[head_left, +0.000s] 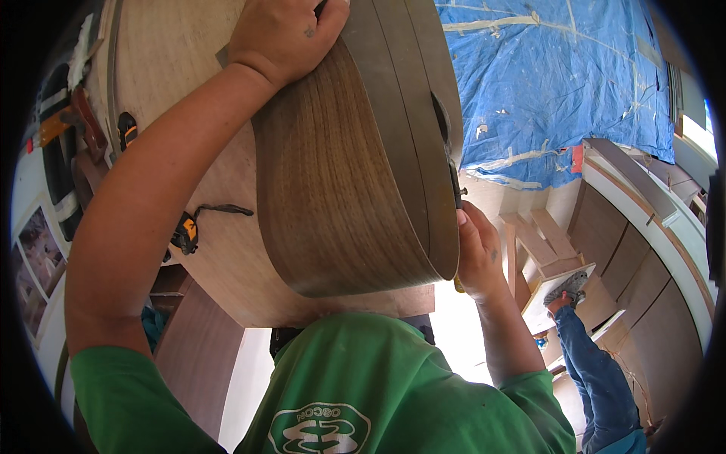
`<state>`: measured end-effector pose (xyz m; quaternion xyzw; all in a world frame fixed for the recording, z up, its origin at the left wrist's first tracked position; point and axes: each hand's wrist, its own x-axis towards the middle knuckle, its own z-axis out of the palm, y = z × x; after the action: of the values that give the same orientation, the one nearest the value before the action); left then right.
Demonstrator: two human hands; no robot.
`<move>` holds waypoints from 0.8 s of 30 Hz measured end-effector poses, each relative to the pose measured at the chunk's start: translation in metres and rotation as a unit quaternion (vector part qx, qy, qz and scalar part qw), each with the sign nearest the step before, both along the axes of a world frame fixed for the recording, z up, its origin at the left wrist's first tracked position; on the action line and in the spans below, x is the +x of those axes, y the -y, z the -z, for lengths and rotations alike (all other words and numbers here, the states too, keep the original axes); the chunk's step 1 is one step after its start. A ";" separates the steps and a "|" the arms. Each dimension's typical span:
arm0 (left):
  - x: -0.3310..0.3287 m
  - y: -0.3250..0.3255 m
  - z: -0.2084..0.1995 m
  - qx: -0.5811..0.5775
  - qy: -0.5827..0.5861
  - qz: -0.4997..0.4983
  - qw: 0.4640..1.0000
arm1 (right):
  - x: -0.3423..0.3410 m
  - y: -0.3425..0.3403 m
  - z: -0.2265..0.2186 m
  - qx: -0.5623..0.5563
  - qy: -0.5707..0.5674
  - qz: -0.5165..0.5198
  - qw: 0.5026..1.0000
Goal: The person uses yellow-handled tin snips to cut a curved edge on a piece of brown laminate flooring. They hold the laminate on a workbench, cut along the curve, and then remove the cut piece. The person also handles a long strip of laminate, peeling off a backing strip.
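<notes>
A large sheet of wood-grain laminate (325, 174) lies curled over on itself, with its grey-brown back (401, 98) showing and thin lines running along it. My left hand (291, 38) is closed on the sheet's upper part; its fingertips are partly hidden. At the right edge of the curl, my right hand (482, 253) grips what look like metal snips (456, 180), with a bolt at the pivot and a bit of yellow at the handle end. Their jaws meet the sheet's edge, where a dark gap opens beyond them. The handles are mostly hidden by my hand and the laminate.
Under the sheet is a wooden worktop (219, 265) carrying a black-and-orange tape measure (185, 233). A handsaw (89, 125) lies at the far left. Blue plastic sheeting (560, 83) spreads at the right, above a wooden step frame (541, 242). Another person's blue-trousered leg (597, 371) shows lower right.
</notes>
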<state>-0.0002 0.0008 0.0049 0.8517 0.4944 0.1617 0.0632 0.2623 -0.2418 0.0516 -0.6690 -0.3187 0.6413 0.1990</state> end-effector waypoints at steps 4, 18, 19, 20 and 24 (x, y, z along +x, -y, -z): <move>-0.001 -0.001 0.000 -0.003 -0.001 0.001 1.000 | -0.001 -0.001 0.000 0.005 0.013 -0.009 1.000; 0.000 -0.001 -0.002 -0.001 -0.001 0.002 1.000 | -0.002 0.001 0.000 0.007 0.025 0.005 1.000; 0.000 -0.001 -0.001 0.000 -0.002 0.003 1.000 | -0.002 0.001 0.000 0.002 0.021 0.007 1.000; 0.000 -0.001 -0.001 0.001 -0.004 0.003 1.000 | -0.001 0.002 0.000 -0.004 0.016 0.008 1.000; 0.000 0.000 -0.001 0.000 -0.006 -0.001 1.000 | 0.001 -0.001 0.002 -0.017 -0.020 0.021 0.999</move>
<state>-0.0002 0.0009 0.0058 0.8521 0.4958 0.1569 0.0599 0.2628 -0.2407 0.0497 -0.6657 -0.2894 0.6557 0.2078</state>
